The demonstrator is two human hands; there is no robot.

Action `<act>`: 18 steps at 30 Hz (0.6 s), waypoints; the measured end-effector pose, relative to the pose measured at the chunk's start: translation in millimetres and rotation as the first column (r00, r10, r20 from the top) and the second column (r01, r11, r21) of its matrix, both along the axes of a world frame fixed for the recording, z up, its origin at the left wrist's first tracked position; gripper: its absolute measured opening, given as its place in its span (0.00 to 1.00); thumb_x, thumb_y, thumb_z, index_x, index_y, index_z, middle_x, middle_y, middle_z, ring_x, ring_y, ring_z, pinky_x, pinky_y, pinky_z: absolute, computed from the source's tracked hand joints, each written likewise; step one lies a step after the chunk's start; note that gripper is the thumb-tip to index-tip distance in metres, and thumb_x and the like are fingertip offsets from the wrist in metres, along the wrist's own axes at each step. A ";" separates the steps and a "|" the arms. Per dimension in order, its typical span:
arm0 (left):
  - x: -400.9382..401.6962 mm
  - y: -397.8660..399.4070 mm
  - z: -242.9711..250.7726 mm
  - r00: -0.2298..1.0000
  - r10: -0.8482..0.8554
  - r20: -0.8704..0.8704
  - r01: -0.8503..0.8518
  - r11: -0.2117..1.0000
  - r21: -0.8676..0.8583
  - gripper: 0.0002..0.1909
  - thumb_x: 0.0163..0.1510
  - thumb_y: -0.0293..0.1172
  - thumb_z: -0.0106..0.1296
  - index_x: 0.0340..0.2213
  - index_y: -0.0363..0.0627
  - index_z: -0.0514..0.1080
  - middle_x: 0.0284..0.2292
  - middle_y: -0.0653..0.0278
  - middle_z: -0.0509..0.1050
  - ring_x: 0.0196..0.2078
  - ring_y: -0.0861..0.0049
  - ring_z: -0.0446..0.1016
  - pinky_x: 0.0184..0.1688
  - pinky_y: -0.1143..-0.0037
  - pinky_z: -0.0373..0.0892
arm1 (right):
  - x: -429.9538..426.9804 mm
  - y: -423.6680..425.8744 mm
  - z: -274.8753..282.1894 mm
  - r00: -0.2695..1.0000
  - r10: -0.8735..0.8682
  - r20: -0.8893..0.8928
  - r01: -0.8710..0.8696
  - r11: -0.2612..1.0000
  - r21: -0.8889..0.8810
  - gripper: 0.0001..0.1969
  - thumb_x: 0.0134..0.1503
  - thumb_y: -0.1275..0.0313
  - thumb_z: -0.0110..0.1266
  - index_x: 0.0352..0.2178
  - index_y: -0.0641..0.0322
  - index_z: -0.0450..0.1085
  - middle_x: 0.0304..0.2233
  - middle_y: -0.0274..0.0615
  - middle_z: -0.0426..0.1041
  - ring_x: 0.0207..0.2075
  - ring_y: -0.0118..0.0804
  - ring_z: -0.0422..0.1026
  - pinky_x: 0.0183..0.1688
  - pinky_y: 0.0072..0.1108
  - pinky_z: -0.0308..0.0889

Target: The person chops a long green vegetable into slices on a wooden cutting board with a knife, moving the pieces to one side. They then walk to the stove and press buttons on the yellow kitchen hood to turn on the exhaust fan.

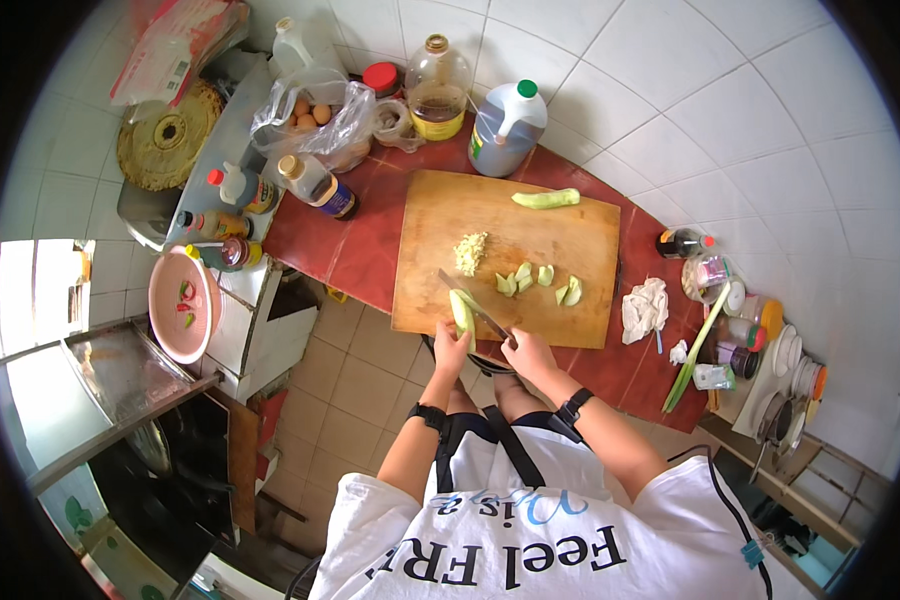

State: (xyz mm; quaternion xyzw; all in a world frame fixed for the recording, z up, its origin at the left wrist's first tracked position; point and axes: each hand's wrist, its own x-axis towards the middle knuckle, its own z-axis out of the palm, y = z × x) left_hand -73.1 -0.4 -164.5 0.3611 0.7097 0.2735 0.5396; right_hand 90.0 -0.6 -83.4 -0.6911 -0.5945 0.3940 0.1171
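My left hand [452,346] grips the lower end of a peeled pale-green cucumber-like vegetable [462,309] at the near edge of a wooden cutting board [435,217]. In my right hand [529,354] is the handle of a kitchen knife [491,321], its narrow blade lying slantwise against the vegetable. Several cut chunks [525,276] of the same green vegetable rest right of the blade. Farther up the board sits a small heap of minced pale garlic or ginger [470,253]. Another peeled length [546,199] lies near the board's far edge.
Sauce bottles [319,187], a bag of eggs [311,116] and large jugs [508,127] line the back of the red-tiled counter [337,247]. At the right are a crumpled white cloth [645,310], a scallion [697,349] and jars. A pink basin [184,304] with chillies stands left.
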 end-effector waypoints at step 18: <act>1.1 -8.3 7.3 0.987 0.131 -0.095 -0.115 0.980 0.166 0.24 0.44 0.28 0.53 0.40 0.33 0.55 0.37 0.50 0.65 0.37 0.63 0.67 0.40 0.72 0.63 | 2.4 6.4 -23.9 1.000 -0.009 0.008 0.009 1.000 -0.001 0.11 0.46 0.67 0.49 0.29 0.64 0.68 0.20 0.54 0.69 0.24 0.53 0.69 0.26 0.34 0.64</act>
